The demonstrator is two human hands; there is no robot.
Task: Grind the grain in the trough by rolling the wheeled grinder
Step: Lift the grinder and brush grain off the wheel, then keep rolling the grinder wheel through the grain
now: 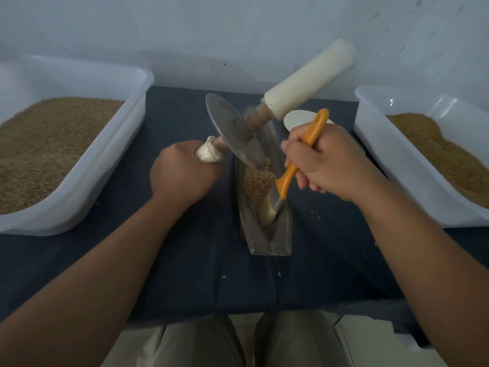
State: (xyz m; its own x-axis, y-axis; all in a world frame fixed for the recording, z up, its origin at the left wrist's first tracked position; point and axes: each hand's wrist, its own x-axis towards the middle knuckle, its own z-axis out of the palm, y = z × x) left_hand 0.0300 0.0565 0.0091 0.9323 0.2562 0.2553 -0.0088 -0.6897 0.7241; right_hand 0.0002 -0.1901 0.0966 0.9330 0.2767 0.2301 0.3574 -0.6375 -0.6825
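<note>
The left hand (182, 173) is closed tight around the cloth-wrapped near handle of the wheeled grinder (232, 133), left of the frame's centre. The fingers are curled under, out of sight. From that fist the axle slants up toward the upper right, so the grinder is tilted. Its metal disc leans with its lower edge down in the trough (280, 239), and its far handle, wrapped in pale material, sticks up in the air. The right hand (328, 165), just right of centre, is wrapped around the orange handle of a brush (288, 176). The brush's pale bristles point down into the trough, touching its floor just below the grain (258, 184).

The grain lies in a small heap in the middle of the trough, wedged between the disc's edge above and the bristles below. The disc hides the upper part of the trough, and the brush crosses its right wall.

A pale oval thing (293, 120) lies behind the right hand, partly hidden by the brush handle; what it is cannot be told. The trough stands on a dark blue cloth (185, 260) with a few pale specks scattered on it. A translucent left tub (105, 160) fills the left edge and a right tub (391, 176) the right edge, both holding brown grain and both well apart from the trough.
</note>
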